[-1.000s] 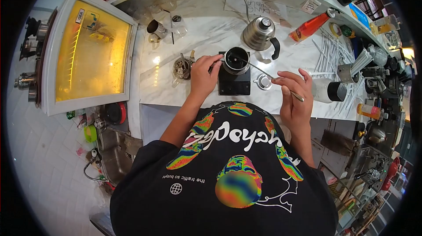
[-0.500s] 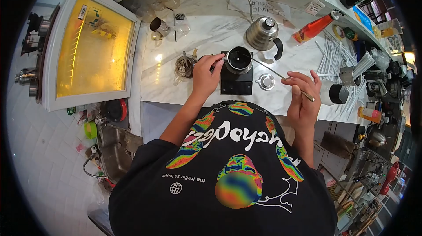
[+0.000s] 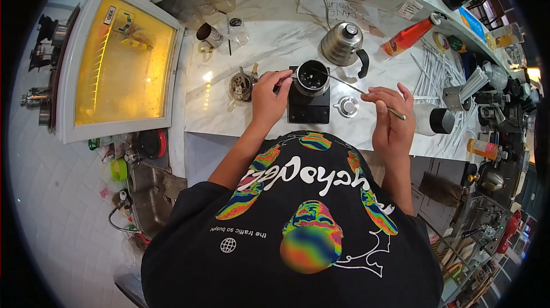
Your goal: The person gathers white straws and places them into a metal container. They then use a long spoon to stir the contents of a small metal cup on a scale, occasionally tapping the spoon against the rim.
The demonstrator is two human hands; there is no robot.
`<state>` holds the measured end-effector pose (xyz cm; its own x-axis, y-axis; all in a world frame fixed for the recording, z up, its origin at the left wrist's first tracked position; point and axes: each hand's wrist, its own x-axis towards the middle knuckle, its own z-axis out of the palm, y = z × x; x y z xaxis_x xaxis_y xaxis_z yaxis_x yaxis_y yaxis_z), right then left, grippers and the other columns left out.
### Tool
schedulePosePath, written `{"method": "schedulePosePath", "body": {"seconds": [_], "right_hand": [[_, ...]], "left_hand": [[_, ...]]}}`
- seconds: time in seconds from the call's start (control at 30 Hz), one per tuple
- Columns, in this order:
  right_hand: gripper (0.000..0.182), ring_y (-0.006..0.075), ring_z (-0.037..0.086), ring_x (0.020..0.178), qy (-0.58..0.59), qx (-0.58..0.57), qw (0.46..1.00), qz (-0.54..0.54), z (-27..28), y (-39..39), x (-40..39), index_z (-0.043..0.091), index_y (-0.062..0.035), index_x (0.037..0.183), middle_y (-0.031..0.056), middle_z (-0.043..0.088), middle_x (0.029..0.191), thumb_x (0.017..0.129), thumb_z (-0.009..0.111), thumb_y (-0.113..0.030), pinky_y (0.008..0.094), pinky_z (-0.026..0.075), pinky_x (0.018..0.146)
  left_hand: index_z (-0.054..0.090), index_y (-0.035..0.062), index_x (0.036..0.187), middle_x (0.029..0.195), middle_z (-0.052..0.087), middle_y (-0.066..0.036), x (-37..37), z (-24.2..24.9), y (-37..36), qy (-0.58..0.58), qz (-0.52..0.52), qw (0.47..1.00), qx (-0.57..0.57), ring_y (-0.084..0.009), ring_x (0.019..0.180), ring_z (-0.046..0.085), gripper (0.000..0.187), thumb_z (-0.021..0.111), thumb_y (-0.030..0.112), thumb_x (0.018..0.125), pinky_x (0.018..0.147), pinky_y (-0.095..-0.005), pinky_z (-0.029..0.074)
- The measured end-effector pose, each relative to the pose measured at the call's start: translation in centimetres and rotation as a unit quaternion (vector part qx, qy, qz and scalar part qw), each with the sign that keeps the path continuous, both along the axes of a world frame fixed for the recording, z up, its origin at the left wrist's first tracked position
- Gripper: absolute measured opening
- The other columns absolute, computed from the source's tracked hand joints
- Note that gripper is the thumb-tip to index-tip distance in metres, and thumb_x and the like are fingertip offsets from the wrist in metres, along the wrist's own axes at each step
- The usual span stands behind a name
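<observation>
A light-rimmed metal cup (image 3: pixel 312 91) with dark liquid inside stands on a black scale (image 3: pixel 309 114). My left hand (image 3: pixel 270 93) is closed on the cup's handle at its left side. In my right hand (image 3: pixel 395 116) is a long thin stirring spoon (image 3: pixel 352 87), gripped near its end, with its far tip down inside the cup. Just right of the scale lies a round silver lid (image 3: pixel 347 106). Behind the cup stands a steel gooseneck kettle (image 3: pixel 341 44) with a black handle. A glass pot with a spoon in it (image 3: pixel 242 85) is left of my left hand.
A red bottle (image 3: pixel 408 36) lies toward the back right, near many scattered straws (image 3: pixel 435 73). A bottle with a black cap (image 3: pixel 440 122) is beside my right hand. At left are a yellow-lit glass-door fridge (image 3: pixel 123 61) and a metal sink (image 3: pixel 150 196).
My right hand has shifted slightly and the spoon's tip has moved within the cup. Bubbles or highlights on the dark liquid look different. My left hand stays at the handle.
</observation>
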<state>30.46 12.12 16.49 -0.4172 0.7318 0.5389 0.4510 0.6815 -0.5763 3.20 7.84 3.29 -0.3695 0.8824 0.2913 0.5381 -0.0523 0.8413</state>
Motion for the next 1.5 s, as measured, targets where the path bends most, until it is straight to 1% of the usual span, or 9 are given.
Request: {"method": "schedulePosePath", "body": {"seconds": [0.2, 0.3, 0.5, 0.67, 0.77, 1.0, 1.1, 1.3, 1.5], "right_hand": [[0.011, 0.0244, 0.073, 0.101, -0.002, 0.013, 1.000, -0.001, 0.4, 0.3, 0.6, 0.069, -0.0068, 0.102, 0.0025, 0.077, 0.096, 0.104, 0.058, -0.005, 0.0538, 0.037, 0.111], [0.012, 0.0252, 0.073, 0.101, -0.005, -0.008, 1.000, 0.011, 0.4, 0.2, -0.2, 0.069, -0.0063, 0.102, 0.0027, 0.077, 0.096, 0.104, 0.058, -0.005, 0.0544, 0.036, 0.112], [0.012, 0.0243, 0.073, 0.100, 0.007, 0.000, 1.000, -0.011, 0.1, 0.5, 0.7, 0.069, -0.0057, 0.100, 0.0036, 0.077, 0.096, 0.104, 0.058, -0.005, 0.0542, 0.037, 0.110], [0.011, 0.0244, 0.072, 0.097, 0.008, -0.022, 1.000, 0.000, -0.2, 0.1, -0.4, 0.069, -0.0065, 0.101, 0.0043, 0.076, 0.099, 0.104, 0.059, -0.005, 0.0528, 0.037, 0.110], [0.010, 0.0242, 0.072, 0.097, 0.007, -0.009, 0.999, -0.030, -0.4, 0.0, -0.1, 0.069, -0.0065, 0.102, 0.0042, 0.076, 0.099, 0.104, 0.059, -0.006, 0.0523, 0.037, 0.110], [0.009, 0.0247, 0.072, 0.098, 0.004, -0.004, 1.000, 0.010, -0.3, -0.1, -0.7, 0.069, -0.0064, 0.103, 0.0040, 0.076, 0.099, 0.102, 0.060, -0.004, 0.0528, 0.037, 0.109], [0.009, 0.0246, 0.072, 0.097, -0.001, 0.007, 1.000, -0.017, -0.4, 0.2, -0.2, 0.069, -0.0064, 0.102, 0.0037, 0.075, 0.098, 0.101, 0.061, -0.003, 0.0530, 0.038, 0.109], [0.009, 0.0250, 0.071, 0.097, 0.003, -0.002, 1.000, 0.026, -0.6, -0.3, -0.8, 0.070, -0.0066, 0.103, 0.0040, 0.075, 0.098, 0.101, 0.061, -0.004, 0.0528, 0.038, 0.109], [0.008, 0.0241, 0.071, 0.097, 0.006, 0.006, 1.000, -0.001, -0.1, 0.0, 0.1, 0.069, -0.0065, 0.103, 0.0031, 0.075, 0.098, 0.100, 0.063, -0.003, 0.0530, 0.038, 0.109]], "left_hand": [[0.077, 0.0045, 0.112, 0.098, 0.074, -0.012, -0.1, 0.4, -0.2, 0.018, -0.001, 1.000, 0.013, -0.0242, 0.081, 0.071, 0.019, 0.073, 0.008, 0.094, 0.075, -0.0339, 0.056], [0.078, 0.0048, 0.116, 0.099, 0.074, -0.011, 0.1, 0.3, -0.3, 0.000, 0.000, 1.000, -0.017, -0.0204, 0.083, 0.070, 0.022, 0.072, 0.008, 0.095, 0.079, -0.0324, 0.055], [0.077, 0.0043, 0.114, 0.098, 0.074, -0.013, 0.0, 0.3, -0.3, 0.022, -0.002, 1.000, -0.008, -0.0243, 0.082, 0.072, 0.021, 0.073, 0.007, 0.094, 0.077, -0.0336, 0.057], [0.077, 0.0047, 0.115, 0.097, 0.073, -0.012, 0.4, 0.1, -0.2, -0.004, 0.004, 1.000, -0.010, -0.0232, 0.081, 0.071, 0.022, 0.073, 0.008, 0.094, 0.076, -0.0329, 0.056], [0.077, 0.0045, 0.115, 0.097, 0.073, -0.012, 0.3, 0.2, -0.2, -0.001, 0.007, 1.000, -0.011, -0.0224, 0.081, 0.070, 0.022, 0.073, 0.008, 0.094, 0.076, -0.0330, 0.056], [0.076, 0.0051, 0.116, 0.096, 0.073, -0.012, 0.5, -0.1, -0.3, -0.006, 0.013, 1.000, -0.004, -0.0210, 0.078, 0.070, 0.022, 0.072, 0.008, 0.095, 0.074, -0.0325, 0.055], [0.076, 0.0048, 0.117, 0.097, 0.073, -0.012, 0.4, -0.2, -0.3, -0.010, 0.013, 1.000, -0.011, -0.0205, 0.078, 0.069, 0.022, 0.072, 0.008, 0.095, 0.074, -0.0318, 0.055], [0.077, 0.0037, 0.115, 0.095, 0.073, -0.011, 0.4, -0.4, -0.2, -0.022, 0.024, 0.999, -0.009, -0.0200, 0.077, 0.069, 0.021, 0.072, 0.010, 0.095, 0.074, -0.0321, 0.055], [0.077, 0.0038, 0.115, 0.094, 0.073, -0.012, 0.4, -0.3, -0.1, -0.033, 0.025, 0.999, -0.024, -0.0193, 0.077, 0.068, 0.021, 0.073, 0.010, 0.095, 0.075, -0.0326, 0.055]]}}
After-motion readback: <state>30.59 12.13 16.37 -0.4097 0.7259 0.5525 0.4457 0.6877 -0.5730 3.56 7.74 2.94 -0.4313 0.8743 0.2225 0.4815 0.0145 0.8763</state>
